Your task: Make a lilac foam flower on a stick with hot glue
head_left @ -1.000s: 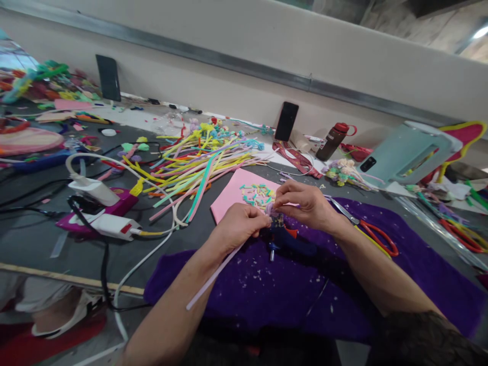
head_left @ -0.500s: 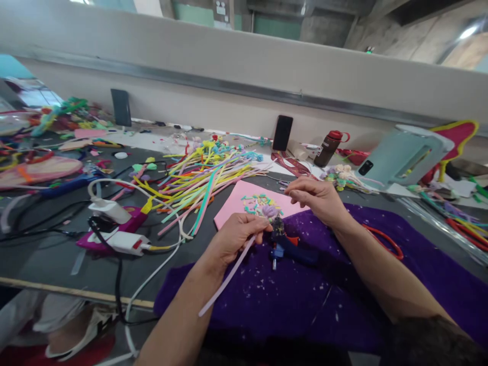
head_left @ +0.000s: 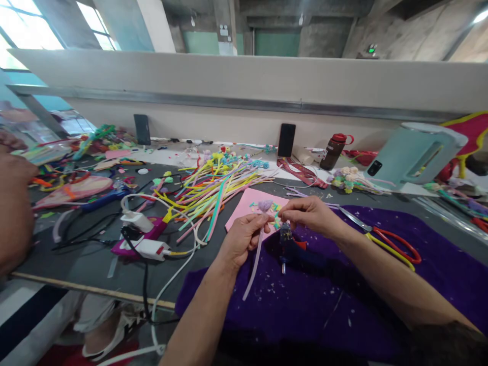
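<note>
"What's at the counter's [head_left: 91,267] near edge?"
"A purple cloth [head_left: 274,310], with a blue tool [head_left: 293,252] on it."
"And the hands?"
"The left hand's [head_left: 246,238] grip pinches a fuzzy purple puff [head_left: 265,205], over the pink sheet [head_left: 241,202]. The right hand [head_left: 309,213] is just beside it; I can't tell if its grip is closed on anything. A bottle [head_left: 331,156] stands by the counter's far edge."

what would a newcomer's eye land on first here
Probably the fan of bright strips on the dark table, left of centre. Next, the deep purple cloth in the foreground, with red-handled scissors at its right. In the middle, the left hand pinches a lilac stem below a fluffy head.
</note>
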{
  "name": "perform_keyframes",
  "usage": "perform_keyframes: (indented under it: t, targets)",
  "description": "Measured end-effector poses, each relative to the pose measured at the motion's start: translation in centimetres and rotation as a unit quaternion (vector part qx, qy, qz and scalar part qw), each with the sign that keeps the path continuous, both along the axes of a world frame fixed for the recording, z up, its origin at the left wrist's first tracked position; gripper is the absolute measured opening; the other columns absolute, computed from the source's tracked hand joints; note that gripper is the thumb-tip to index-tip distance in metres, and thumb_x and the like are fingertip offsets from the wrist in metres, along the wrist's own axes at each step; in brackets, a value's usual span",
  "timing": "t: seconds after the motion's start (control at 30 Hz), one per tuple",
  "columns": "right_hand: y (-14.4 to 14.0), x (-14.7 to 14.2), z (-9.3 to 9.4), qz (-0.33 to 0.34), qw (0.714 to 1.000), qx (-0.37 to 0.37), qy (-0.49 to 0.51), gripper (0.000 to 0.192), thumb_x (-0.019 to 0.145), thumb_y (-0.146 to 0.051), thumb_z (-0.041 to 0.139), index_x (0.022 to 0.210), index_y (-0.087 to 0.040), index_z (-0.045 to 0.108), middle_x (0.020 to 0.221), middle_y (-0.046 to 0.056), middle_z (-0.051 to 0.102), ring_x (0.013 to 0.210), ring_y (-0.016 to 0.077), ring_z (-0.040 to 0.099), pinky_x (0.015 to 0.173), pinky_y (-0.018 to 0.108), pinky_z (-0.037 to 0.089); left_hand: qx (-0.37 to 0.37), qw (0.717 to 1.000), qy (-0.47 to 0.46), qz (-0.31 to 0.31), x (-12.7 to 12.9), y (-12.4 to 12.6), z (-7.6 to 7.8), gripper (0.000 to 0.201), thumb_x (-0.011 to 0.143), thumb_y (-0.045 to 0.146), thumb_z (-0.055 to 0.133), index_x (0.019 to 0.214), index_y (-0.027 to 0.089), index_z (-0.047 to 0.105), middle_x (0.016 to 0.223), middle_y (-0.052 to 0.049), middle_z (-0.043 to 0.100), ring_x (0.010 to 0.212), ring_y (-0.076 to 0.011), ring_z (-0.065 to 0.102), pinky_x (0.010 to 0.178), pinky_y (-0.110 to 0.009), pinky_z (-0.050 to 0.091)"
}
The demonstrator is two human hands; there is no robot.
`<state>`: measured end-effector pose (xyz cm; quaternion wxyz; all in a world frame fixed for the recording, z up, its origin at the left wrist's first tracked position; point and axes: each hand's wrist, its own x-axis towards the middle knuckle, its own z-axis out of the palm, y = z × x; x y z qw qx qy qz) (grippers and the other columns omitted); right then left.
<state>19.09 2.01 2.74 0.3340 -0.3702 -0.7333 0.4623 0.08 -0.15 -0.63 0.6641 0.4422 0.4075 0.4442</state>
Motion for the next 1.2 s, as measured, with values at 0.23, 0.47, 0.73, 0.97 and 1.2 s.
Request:
perform_keyframes:
  t: [0.23, 0.47, 0.73, 0.97, 1.2]
  targets:
    - [-2.1, -2.6, -0.8, 0.045, 0.988, -0.149, 0.002, 0.021, 0.077, -0.028, 0.056, 0.091, -0.015, 0.063, 0.071, 0.001, 0.064, 0.043, 0.0059, 0.055, 0.031, 0.013, 0.031, 0.004, 0.999, -0.017, 0.031, 0.0, 0.1, -0.9, 0.040, 0.068, 0.046, 0.064, 0.092, 0.014, 0.065, 0.044, 0.009, 0.029, 0.034, -0.0014, 0.021, 0.034, -0.017, 0.013]
    - [-2.3, -3.3, -1.5, 0.063, 0.972, -0.215, 0.067, 0.021, 0.076, -0.035, 0.058, 0.081, -0.014, 0.059, 0.069, -0.001, 0.062, 0.040, 0.0039, 0.054, 0.030, 0.012, 0.031, 0.001, 0.999, -0.008, 0.048, 0.6, -0.2, -0.4, 0.044, 0.066, 0.047, 0.065, 0.094, 0.014, 0.066, 0.043, 0.009, 0.032, 0.035, -0.0018, 0.023, 0.037, -0.018, 0.012]
    - [-2.3, -3.6, -2.2, 0.054, 0.964, -0.241, 0.097, 0.030, 0.076, -0.039, 0.058, 0.063, -0.013, 0.052, 0.049, -0.006, 0.053, 0.033, 0.0020, 0.046, 0.030, 0.011, 0.029, 0.025, 0.998, 0.022, 0.047, 0.9, -0.5, 0.1, 0.042, 0.065, 0.046, 0.066, 0.090, 0.012, 0.067, 0.043, 0.007, 0.038, 0.036, -0.0027, 0.025, 0.037, -0.019, 0.014]
    - [-2.1, -3.4, -2.5, 0.054, 0.958, -0.251, 0.125, 0.030, 0.076, -0.041, 0.059, 0.066, -0.013, 0.054, 0.056, -0.003, 0.056, 0.036, 0.0031, 0.048, 0.031, 0.013, 0.030, 0.009, 0.999, 0.002, 0.045, 0.8, -0.5, 0.2, 0.045, 0.064, 0.046, 0.067, 0.091, 0.010, 0.067, 0.043, 0.006, 0.041, 0.037, -0.0029, 0.027, 0.037, -0.018, 0.014]
    - [-2.2, -3.4, -2.4, 0.056, 0.957, -0.255, 0.126, 0.031, 0.075, -0.042, 0.059, 0.067, -0.013, 0.055, 0.055, -0.003, 0.056, 0.037, 0.0034, 0.048, 0.032, 0.013, 0.030, 0.019, 0.999, 0.006, 0.041, 0.7, -0.4, 0.1, 0.046, 0.062, 0.047, 0.068, 0.090, 0.011, 0.068, 0.044, 0.005, 0.043, 0.038, -0.0025, 0.026, 0.037, -0.018, 0.015]
